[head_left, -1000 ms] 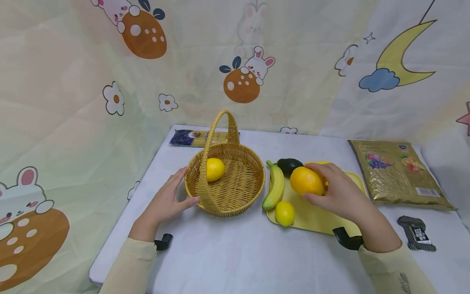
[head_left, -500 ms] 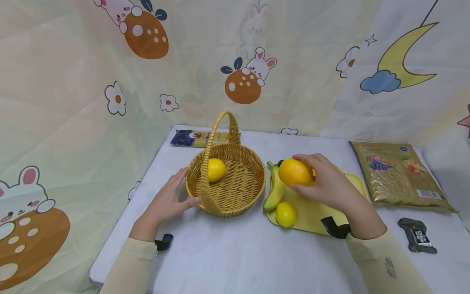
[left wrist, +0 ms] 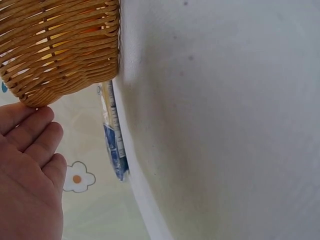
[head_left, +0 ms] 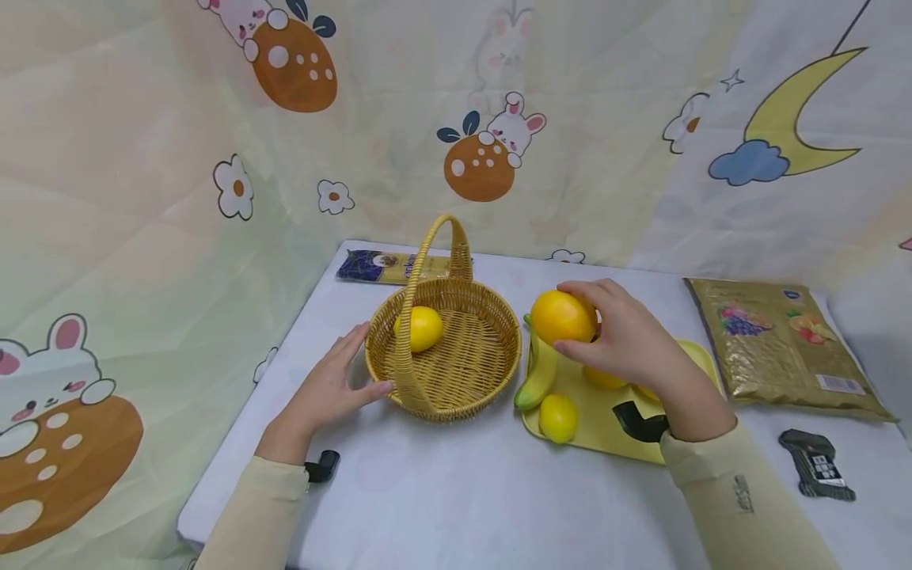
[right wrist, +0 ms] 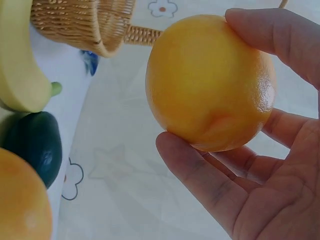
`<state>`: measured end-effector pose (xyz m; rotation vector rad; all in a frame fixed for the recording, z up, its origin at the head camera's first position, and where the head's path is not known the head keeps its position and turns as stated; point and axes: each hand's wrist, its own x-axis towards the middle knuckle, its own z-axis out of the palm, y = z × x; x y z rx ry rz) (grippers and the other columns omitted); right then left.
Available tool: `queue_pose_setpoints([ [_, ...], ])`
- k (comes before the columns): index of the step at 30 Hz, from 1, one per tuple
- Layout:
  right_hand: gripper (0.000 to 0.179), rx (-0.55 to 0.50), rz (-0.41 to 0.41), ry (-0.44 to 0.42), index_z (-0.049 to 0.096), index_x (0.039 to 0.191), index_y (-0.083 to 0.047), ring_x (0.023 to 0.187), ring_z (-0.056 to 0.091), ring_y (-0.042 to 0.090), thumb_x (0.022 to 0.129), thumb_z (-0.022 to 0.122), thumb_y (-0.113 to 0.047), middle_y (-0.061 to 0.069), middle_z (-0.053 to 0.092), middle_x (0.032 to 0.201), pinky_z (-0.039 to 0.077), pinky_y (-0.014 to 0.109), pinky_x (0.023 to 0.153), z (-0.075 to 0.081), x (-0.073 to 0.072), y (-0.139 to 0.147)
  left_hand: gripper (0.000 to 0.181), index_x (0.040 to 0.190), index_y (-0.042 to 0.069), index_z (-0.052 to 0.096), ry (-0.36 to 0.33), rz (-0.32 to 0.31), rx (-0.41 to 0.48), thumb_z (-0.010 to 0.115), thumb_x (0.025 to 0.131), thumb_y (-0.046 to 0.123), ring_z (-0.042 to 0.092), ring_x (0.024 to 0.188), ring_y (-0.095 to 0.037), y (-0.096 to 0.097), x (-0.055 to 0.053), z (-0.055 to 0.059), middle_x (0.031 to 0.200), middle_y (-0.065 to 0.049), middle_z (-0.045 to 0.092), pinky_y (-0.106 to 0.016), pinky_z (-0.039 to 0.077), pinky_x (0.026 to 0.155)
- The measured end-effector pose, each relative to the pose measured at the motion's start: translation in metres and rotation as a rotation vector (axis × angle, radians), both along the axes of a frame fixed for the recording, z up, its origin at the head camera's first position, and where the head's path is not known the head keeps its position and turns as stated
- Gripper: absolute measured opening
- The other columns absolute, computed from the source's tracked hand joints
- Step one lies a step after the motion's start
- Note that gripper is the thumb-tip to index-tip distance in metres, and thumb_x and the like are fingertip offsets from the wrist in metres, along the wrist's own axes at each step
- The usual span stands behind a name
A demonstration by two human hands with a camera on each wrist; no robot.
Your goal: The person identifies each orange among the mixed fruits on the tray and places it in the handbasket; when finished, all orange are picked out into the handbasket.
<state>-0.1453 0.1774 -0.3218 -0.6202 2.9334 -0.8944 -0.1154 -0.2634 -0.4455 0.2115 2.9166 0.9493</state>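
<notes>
My right hand grips an orange between thumb and fingers, above the left part of the yellow tray. In the right wrist view the thumb and fingertips press opposite sides of the orange. My left hand rests against the left side of the wicker basket, its fingers nearly straight in the left wrist view and touching the basket's rim. Inside the basket lies a yellow lemon. A banana, another lemon and a second orange lie on the tray.
A glossy dark oval fruit or vegetable lies beside the banana. Behind the basket is a blue and gold packet. A large gold bag and a small black packet lie at right. The basket's tall handle arches over it.
My right hand has lifted the orange up and left from over the tray's middle to above the banana. The left hand stays at the basket. The head view has shifted slightly.
</notes>
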Motion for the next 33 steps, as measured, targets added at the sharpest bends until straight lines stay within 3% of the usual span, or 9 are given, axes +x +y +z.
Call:
queue_pose_setpoints([
  [17,0.074,0.017,0.075,0.032,0.052,0.152,-0.014,0.114,0.058,0.032,0.087,0.085,-0.027,0.015,0.054,0.143,0.058,0.054,0.098,0.016,-0.019,-0.028,0.117,0.169,0.033,0.013,-0.011,0.013,-0.023,0.072,0.08,0.079,0.016,0.163,-0.04,0.002,-0.001,0.001,0.177,-0.003,0.017,-0.071,0.023,0.125],
  [23,0.076,0.029,0.08,0.045,0.052,0.152,-0.017,0.112,0.06,0.032,0.085,0.086,-0.028,0.015,0.055,0.141,0.06,0.052,0.094,0.017,-0.029,-0.043,0.116,0.169,0.032,0.014,-0.006,0.006,-0.019,0.073,0.08,0.077,0.016,0.163,-0.04,0.001,-0.002,0.001,0.177,-0.004,0.018,-0.071,0.023,0.125],
  [27,0.077,0.031,0.095,0.054,0.053,0.152,-0.018,0.12,0.058,0.032,0.084,0.087,-0.031,0.013,0.052,0.148,0.058,0.053,0.097,0.016,-0.037,-0.053,0.115,0.169,0.032,0.014,0.004,0.001,-0.014,0.074,0.081,0.076,0.017,0.163,-0.04,0.001,-0.002,0.001,0.177,-0.005,0.018,-0.071,0.024,0.125],
  [33,0.08,0.025,0.097,0.012,0.051,0.154,-0.021,0.117,0.059,0.031,0.084,0.087,-0.033,0.013,0.051,0.149,0.057,0.051,0.097,0.012,-0.051,-0.069,0.116,0.169,0.032,0.014,0.005,0.006,-0.016,0.073,0.08,0.077,0.017,0.163,-0.041,0.002,-0.001,0.001,0.177,-0.006,0.019,-0.072,0.024,0.124],
])
